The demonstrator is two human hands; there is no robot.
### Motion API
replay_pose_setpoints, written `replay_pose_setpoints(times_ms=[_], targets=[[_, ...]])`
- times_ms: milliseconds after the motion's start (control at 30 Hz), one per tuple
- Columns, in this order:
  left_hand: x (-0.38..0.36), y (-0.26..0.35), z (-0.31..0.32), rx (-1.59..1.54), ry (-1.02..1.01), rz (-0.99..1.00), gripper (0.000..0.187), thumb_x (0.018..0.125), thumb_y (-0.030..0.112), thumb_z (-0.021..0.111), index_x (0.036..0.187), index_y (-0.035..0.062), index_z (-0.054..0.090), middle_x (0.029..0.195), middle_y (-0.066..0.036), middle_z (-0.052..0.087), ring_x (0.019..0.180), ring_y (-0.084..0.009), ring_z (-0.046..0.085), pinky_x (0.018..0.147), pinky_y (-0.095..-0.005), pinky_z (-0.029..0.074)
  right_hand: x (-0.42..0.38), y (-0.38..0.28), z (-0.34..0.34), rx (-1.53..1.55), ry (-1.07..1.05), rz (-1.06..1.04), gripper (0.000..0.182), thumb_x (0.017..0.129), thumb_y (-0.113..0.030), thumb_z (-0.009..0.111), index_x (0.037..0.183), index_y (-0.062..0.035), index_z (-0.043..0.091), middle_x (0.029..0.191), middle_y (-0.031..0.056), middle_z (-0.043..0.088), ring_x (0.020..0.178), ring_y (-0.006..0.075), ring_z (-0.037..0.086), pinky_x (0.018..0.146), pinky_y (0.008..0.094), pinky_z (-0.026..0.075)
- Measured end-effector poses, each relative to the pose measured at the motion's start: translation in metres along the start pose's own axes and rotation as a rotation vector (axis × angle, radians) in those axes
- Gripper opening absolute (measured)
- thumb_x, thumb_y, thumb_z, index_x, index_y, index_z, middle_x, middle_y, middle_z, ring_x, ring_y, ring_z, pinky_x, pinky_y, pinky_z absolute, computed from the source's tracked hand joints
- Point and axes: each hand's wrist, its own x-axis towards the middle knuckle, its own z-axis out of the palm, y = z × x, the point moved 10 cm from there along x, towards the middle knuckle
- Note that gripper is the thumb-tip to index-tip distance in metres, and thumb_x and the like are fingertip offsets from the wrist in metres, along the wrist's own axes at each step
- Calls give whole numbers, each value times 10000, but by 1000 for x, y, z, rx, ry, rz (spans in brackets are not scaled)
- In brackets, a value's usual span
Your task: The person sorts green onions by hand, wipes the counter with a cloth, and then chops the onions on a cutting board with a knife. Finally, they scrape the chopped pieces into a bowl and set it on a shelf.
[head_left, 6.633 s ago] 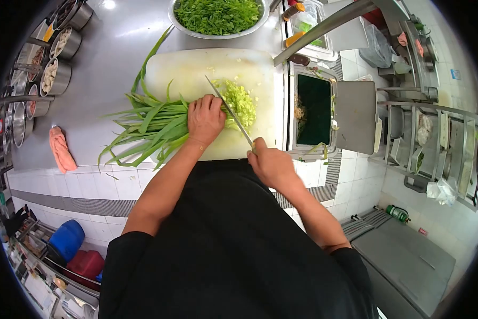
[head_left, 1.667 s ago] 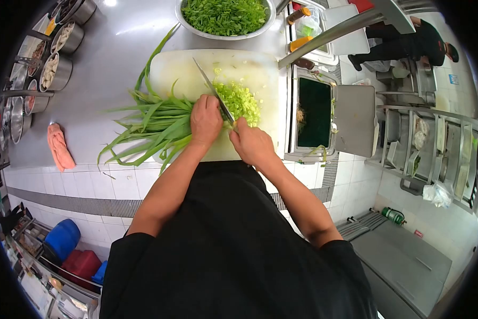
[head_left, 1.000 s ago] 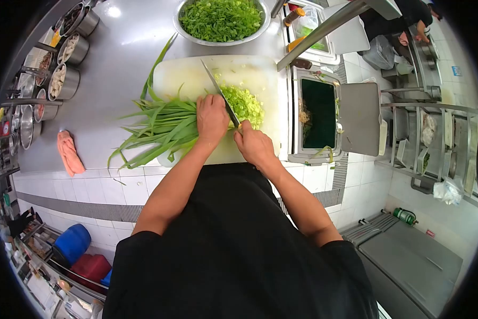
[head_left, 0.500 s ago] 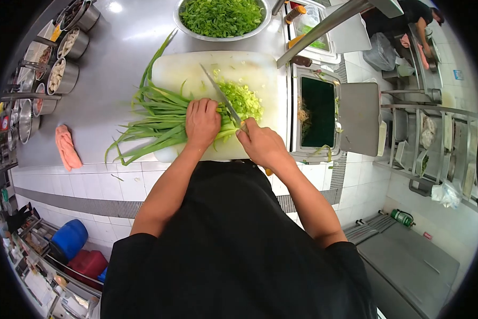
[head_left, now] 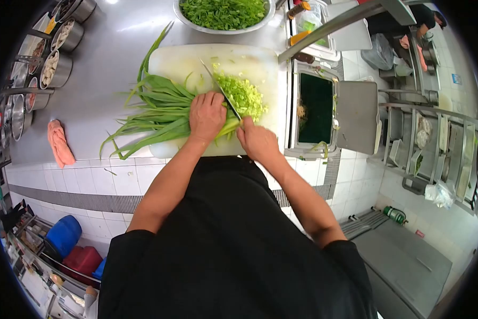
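On the white cutting board (head_left: pixel 170 58) lies a bunch of long green onions (head_left: pixel 156 111), its leaves spreading left past the board edge. My left hand (head_left: pixel 207 116) presses on the bunch near its cut end, fingers curled together. A knife (head_left: pixel 221 91) is gripped by the handle in my right hand (head_left: pixel 258 139); its blade points up and left, between my left hand and a pile of chopped green onion (head_left: pixel 241 95). The handle is mostly hidden by my fingers.
A metal bowl of chopped greens (head_left: pixel 223 16) stands beyond the board. Right are an open bin (head_left: pixel 316 109) and a slanting metal post (head_left: pixel 329 33). Metal pots (head_left: pixel 56 70) and an orange cloth (head_left: pixel 61 143) are at left. Another person (head_left: pixel 409 18) works far right.
The whole view has shifted slightly. The knife is a little more upright, with its blade still beside my left hand. Both hands keep their holds.
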Motion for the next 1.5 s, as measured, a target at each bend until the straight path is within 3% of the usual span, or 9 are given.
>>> replay_pose_setpoints(times_ms=[233, 400, 600, 700, 767, 1000, 1100, 1200, 1500], targets=[[2, 6, -7, -11, 36, 6, 192, 771, 64, 662, 941, 78, 574, 951, -113, 598, 891, -344, 592, 819, -464, 468, -49, -20, -51, -26, -222, 92, 306, 1028, -313, 537, 1063, -10, 518, 702, 260, 677, 693, 479, 680, 682, 600, 529], [0, 1, 1, -15, -1, -13, 197, 796, 119, 678, 972, 89, 595, 980, -109, 598, 940, -324, 588, 876, -452, 464, -12, 3, 10, -37, -17, 48, 278, 1026, -298, 548, 1056, -23, 522, 687, 239, 677, 663, 454, 684, 653, 568, 540], [-1, 0, 0, -8, -4, -20, 183, 798, 113, 670, 959, 88, 588, 961, -110, 598, 927, -330, 587, 872, -455, 463, -31, -29, -52, -40, -159, 35, 293, 1034, -304, 533, 1050, -12, 523, 696, 250, 679, 672, 462, 686, 671, 587, 536], [2, 1, -4, -45, 38, -15, 176, 788, 91, 663, 941, 78, 575, 929, -116, 590, 899, -343, 587, 846, -463, 462, -47, -11, -22, -28, -207, 84, 289, 1034, -294, 530, 1045, -6, 516, 697, 253, 679, 670, 469, 682, 663, 593, 533], [1, 3, -7, -75, 66, -6, 174, 779, 72, 658, 925, 69, 563, 902, -123, 582, 876, -354, 587, 822, -470, 462, -33, 9, 10, -9, -61, 60, 279, 1032, -286, 538, 1045, -8, 512, 700, 255, 681, 669, 470, 681, 648, 583, 536], [2, 1, -2, -26, 17, -24, 171, 790, 93, 660, 937, 81, 573, 934, -116, 592, 894, -338, 586, 853, -459, 460, -33, -30, -53, -39, -166, 66, 297, 1030, -305, 535, 1040, -8, 530, 730, 266, 690, 723, 479, 691, 704, 589, 540], [1, 2, -3, -41, 47, -19, 165, 792, 93, 656, 931, 80, 568, 925, -118, 591, 885, -342, 585, 847, -462, 460, -49, -16, -30, -30, -219, 93, 282, 1026, -279, 540, 1040, 0, 500, 688, 263, 665, 673, 473, 668, 651, 598, 509], [-2, -1, -3, -58, 53, -27, 169, 791, 92, 656, 931, 78, 563, 925, -120, 591, 881, -346, 583, 842, -464, 458, -26, 7, 14, -40, -2, 64, 281, 1026, -288, 552, 1035, -12, 502, 681, 253, 665, 666, 466, 671, 623, 576, 515], [1, 0, -5, -61, 56, -35, 173, 795, 95, 653, 939, 75, 561, 911, -130, 587, 877, -356, 579, 829, -472, 457, -40, -23, -30, -12, -165, 52, 309, 1017, -307, 547, 1043, 1, 526, 714, 266, 680, 699, 475, 686, 670, 595, 530]])
